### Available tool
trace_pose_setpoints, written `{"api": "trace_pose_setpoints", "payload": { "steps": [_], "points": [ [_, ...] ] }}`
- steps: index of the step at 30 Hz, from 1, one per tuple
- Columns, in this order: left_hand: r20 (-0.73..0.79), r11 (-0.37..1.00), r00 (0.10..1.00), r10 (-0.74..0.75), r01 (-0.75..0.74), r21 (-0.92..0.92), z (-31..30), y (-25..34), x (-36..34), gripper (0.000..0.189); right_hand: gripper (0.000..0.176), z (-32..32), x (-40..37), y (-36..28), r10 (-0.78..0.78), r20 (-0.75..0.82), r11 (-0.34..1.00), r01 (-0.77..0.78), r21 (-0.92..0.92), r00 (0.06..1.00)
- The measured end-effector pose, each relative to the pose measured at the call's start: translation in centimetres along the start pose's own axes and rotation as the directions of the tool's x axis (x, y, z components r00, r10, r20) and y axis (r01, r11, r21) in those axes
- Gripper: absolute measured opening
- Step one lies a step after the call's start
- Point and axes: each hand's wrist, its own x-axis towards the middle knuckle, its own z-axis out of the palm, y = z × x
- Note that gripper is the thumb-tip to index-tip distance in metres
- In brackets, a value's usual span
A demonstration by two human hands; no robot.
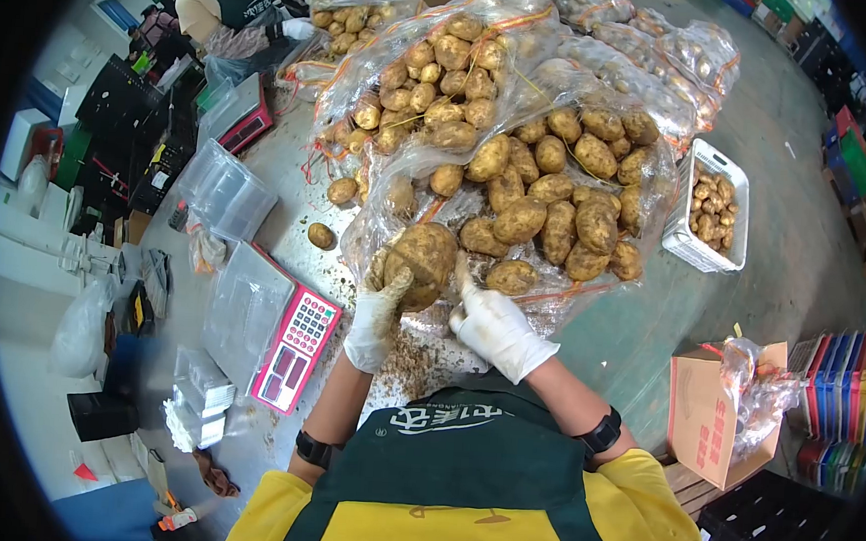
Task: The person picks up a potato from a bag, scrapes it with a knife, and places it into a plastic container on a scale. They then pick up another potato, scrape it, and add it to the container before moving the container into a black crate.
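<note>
My left hand [377,319], in a soiled white glove, is closed around a large brown potato [426,258] at the near edge of an opened plastic bag [360,241]. To its right is my right hand [499,329], also gloved. Its index finger is stretched out beside the large potato, the other fingers are partly curled, and nothing shows in its grip. Several loose potatoes [520,221] lie on the spread plastic just beyond both hands. Crumbs of soil [412,363] cover the metal table below them.
A pink weighing scale [294,351] and clear plastic boxes [228,191] stand on the left. More bagged potatoes [445,73] fill the far side. To the right are a white crate of small potatoes [706,208] and a cardboard box [697,411]. A co-worker [236,11] stands at the far left.
</note>
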Motion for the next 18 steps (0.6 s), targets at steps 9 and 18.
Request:
{"api": "trace_pose_setpoints", "payload": {
  "steps": [9, 18],
  "points": [
    [0.034, 0.992, 0.997, -0.075, 0.078, -0.095, 0.8, 1.2, -0.6, 0.054, 0.070, -0.8, 0.4, -0.5, 0.106, 0.099, 0.987, -0.116, 0.108, 0.989],
    [0.128, 0.783, 0.959, -0.254, 0.281, -0.555, -0.1, 1.3, 0.6, 0.053, 0.076, 1.1, 0.3, 0.2, 0.110, 0.177, 0.991, -0.121, 0.051, 0.978]
  ]
}}
